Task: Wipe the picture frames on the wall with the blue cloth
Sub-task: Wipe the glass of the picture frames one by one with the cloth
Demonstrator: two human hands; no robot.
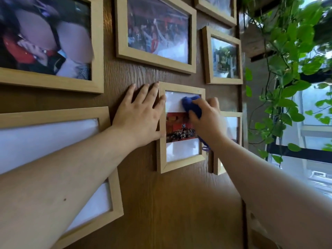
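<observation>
A small light-wood picture frame (162, 159) hangs mid-wall with a red group photo behind its glass. My right hand (209, 121) grips a bunched blue cloth (191, 104) and presses it on the upper part of that glass; a blue loop of the cloth dangles below my wrist. My left hand (139, 112) lies flat on the brown wood wall (170, 203), fingers spread, its thumb and forefinger against the frame's left edge. Several more wooden frames hang around: a large one (53, 81) at upper left, one (154, 59) above, one (208, 56) at upper right.
Another big frame (115, 203) sits at lower left under my left forearm. A small frame (218, 166) is partly hidden behind my right hand. Green trailing plants (287, 87) and a bright window (316, 137) fill the right side past the wall's edge.
</observation>
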